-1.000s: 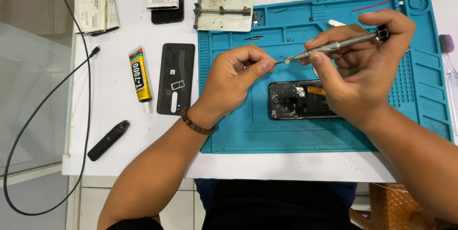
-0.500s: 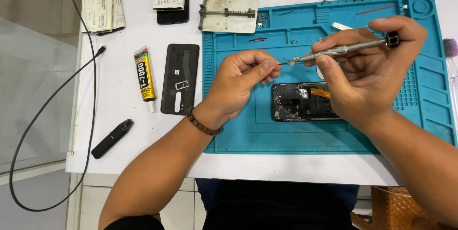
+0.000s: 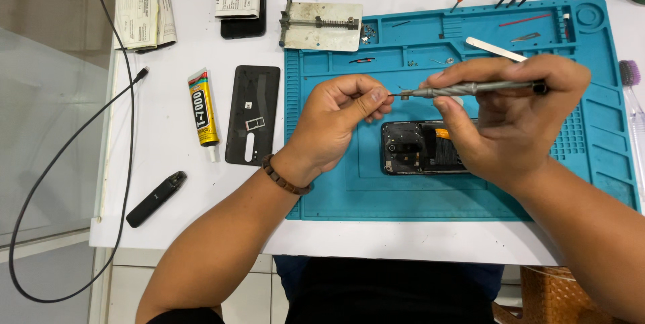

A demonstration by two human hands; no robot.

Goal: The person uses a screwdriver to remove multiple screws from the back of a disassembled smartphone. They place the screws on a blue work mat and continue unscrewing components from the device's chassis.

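**Screwdriver tip met by pinched fingers above the opened phone**

Left hand (image 3: 336,122): thumb and forefinger closed in a tight pinch right at the tip of the screwdriver (image 3: 470,87); whatever sits in the pinch is too small to make out. Beaded bracelet (image 3: 285,176) on that wrist.

Right hand (image 3: 510,122): fingers wrapped shut around the slim metal screwdriver, held level, tip pointing toward the left hand.

Directly below both hands, an opened phone (image 3: 420,147) lies back-off on the blue work mat (image 3: 336,196), partly covered by the right hand.

Off the mat's left edge, on the white bench (image 3: 168,230): black back cover (image 3: 252,114), glue tube (image 3: 203,110) just beside it, small black stick-shaped device (image 3: 156,198) nearer the front. Metal holder plate (image 3: 321,26) at the mat's upper left corner. Black cable (image 3: 67,156) loops past the bench's left side.
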